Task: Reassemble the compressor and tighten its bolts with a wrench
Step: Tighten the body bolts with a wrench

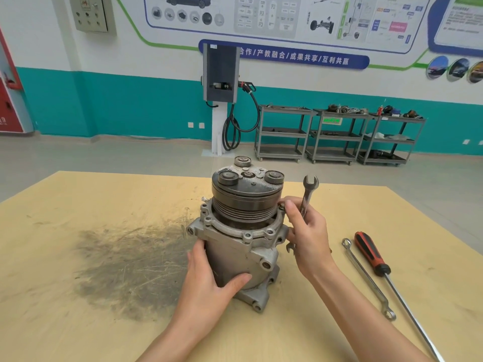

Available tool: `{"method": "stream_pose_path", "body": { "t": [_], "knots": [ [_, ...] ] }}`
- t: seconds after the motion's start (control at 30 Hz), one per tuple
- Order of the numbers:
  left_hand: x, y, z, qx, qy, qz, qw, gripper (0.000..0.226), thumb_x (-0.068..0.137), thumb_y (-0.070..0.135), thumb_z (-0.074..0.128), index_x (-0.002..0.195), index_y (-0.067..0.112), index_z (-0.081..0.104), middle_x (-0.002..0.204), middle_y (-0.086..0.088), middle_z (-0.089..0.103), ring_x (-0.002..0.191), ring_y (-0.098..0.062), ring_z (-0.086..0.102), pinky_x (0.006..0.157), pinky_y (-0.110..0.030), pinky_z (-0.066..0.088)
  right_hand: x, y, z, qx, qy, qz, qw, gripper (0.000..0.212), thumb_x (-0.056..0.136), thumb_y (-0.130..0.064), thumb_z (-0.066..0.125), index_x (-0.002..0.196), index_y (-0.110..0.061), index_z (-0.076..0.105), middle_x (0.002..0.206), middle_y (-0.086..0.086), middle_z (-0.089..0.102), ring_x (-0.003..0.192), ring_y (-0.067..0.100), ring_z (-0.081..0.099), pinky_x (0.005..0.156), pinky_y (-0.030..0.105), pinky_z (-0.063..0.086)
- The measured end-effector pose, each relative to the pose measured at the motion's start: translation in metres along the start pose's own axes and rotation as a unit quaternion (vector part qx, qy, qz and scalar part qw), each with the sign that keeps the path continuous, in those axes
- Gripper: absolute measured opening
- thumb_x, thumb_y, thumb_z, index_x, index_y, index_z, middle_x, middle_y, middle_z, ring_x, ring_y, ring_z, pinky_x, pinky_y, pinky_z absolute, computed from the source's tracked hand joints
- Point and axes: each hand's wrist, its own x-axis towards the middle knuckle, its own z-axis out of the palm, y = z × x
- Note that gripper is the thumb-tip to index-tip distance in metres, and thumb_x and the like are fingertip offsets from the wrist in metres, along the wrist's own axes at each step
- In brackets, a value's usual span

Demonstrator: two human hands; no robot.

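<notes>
Left hand (209,280) steadies compressor (240,231); right hand (307,231) grips wrench (308,190).

wrench (308,197) shaft: my right hand (309,231) is covering its middle; only the two open ends are showing.
bolt (281,204): my right fingertips are hiding most of it at the flange's 3 o'clock.
compressor (243,231) left wall: my left hand (211,280) is masking it.
screwdriver (372,254) tip: the frame's bottom edge is cutting it off at 5 o'clock.
cart (339,134) contents: at 1 o'clock, showing too small to identify.
wall posters (274,17): the top edge is cropping them, small print blurring.
</notes>
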Motion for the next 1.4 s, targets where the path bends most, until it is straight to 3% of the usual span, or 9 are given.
{"method": "stream_pose_path", "body": {
  "t": [0.1,0.2,0.57,0.73,0.83,0.93,1.03,1.17,1.4],
  "knots": [
    [0.000,0.000,0.001,-0.002,-0.002,-0.002,1.000,0.098,0.067,0.041,0.084,0.144,0.031,0.023,0.146,0.012,0.041,0.144,-0.018,0.028,0.116,-0.046,0.030,0.000,0.001,0.003,-0.008,0.022,-0.033,0.999,0.021,0.088,-0.028,0.061,0.088,-0.007,0.061,0.086,0.005,0.061,0.066,0.023,0.048,0.049,0.012,0.038],
    [0.000,0.000,0.001,-0.001,-0.001,-0.001,1.000,0.099,0.067,0.041,0.084,0.145,0.030,0.022,0.146,0.012,0.040,0.144,-0.018,0.027,0.116,-0.045,0.029,0.001,0.002,0.006,-0.019,0.042,-0.034,0.998,0.009,0.092,-0.014,0.064,0.088,-0.008,0.058,0.085,0.004,0.058,0.072,0.016,0.051,0.059,0.018,0.041],
    [0.000,0.000,0.001,-0.001,0.003,0.010,1.000,0.098,0.068,0.039,0.085,0.144,0.027,0.025,0.144,0.010,0.043,0.142,-0.019,0.030,0.115,-0.045,0.031,0.001,-0.002,0.006,-0.037,0.035,-0.033,0.998,0.010,0.093,-0.016,0.063,0.090,-0.006,0.060,0.084,0.001,0.059,0.074,0.024,0.050,0.053,0.014,0.037],
    [0.000,-0.002,0.000,-0.009,0.002,0.010,1.000,0.092,0.068,0.040,0.085,0.137,0.036,0.025,0.141,0.011,0.044,0.138,-0.015,0.035,0.114,-0.043,0.033,0.006,-0.010,0.000,-0.026,0.071,0.010,0.997,0.029,0.098,-0.035,0.050,0.086,-0.012,0.062,0.059,-0.013,0.052,0.048,0.004,0.037,0.042,0.014,0.029],
    [-0.001,-0.001,-0.002,-0.022,-0.006,0.009,1.000,0.092,0.065,0.049,0.082,0.133,0.046,0.020,0.139,0.014,0.042,0.134,-0.011,0.039,0.112,-0.040,0.036,0.028,-0.029,-0.018,-0.014,0.124,0.029,0.992,0.051,0.105,-0.041,0.032,0.082,-0.011,0.066,0.075,-0.001,0.049,0.056,0.006,0.042,0.052,0.019,0.036],
    [-0.001,-0.004,0.000,0.003,0.001,-0.006,1.000,0.103,0.058,0.064,0.074,0.141,0.040,0.020,0.146,0.019,0.032,0.149,-0.025,0.011,0.118,-0.049,0.023,0.053,-0.043,-0.033,-0.084,0.114,0.047,0.989,0.065,0.105,-0.050,0.020,0.082,-0.015,0.069,0.077,0.002,0.055,0.070,0.013,0.049,0.066,0.028,0.040],
    [0.000,-0.007,0.000,0.025,0.007,-0.022,0.999,0.123,0.044,0.076,0.063,0.149,0.031,0.016,0.141,0.027,0.022,0.147,-0.020,-0.016,0.119,-0.051,0.009,0.067,-0.044,-0.036,-0.070,0.111,0.061,0.990,0.068,0.104,-0.053,0.019,0.082,-0.012,0.068,0.055,0.000,0.050,0.047,0.009,0.041,0.050,0.023,0.032],
    [0.003,-0.008,0.001,0.041,0.013,-0.037,0.998,0.131,0.038,0.078,0.061,0.150,0.028,0.016,0.147,0.020,0.024,0.147,-0.019,-0.017,0.119,-0.052,0.008,0.071,-0.038,-0.029,0.057,0.049,0.109,0.991,0.058,0.103,-0.052,0.027,0.081,-0.010,0.059,0.047,0.000,0.042,0.041,0.012,0.034,0.043,0.024,0.030],
    [0.004,-0.007,0.002,0.047,0.026,-0.040,0.998,0.135,0.036,0.079,0.061,0.151,0.024,0.017,0.133,0.025,0.021,0.146,-0.021,-0.019,0.120,-0.053,0.006,0.072,-0.029,-0.017,0.072,-0.008,0.174,0.982,0.053,0.103,-0.051,0.033,0.073,-0.013,0.054,0.049,0.001,0.042,0.042,0.011,0.034,0.040,0.021,0.029]
  ]
}}
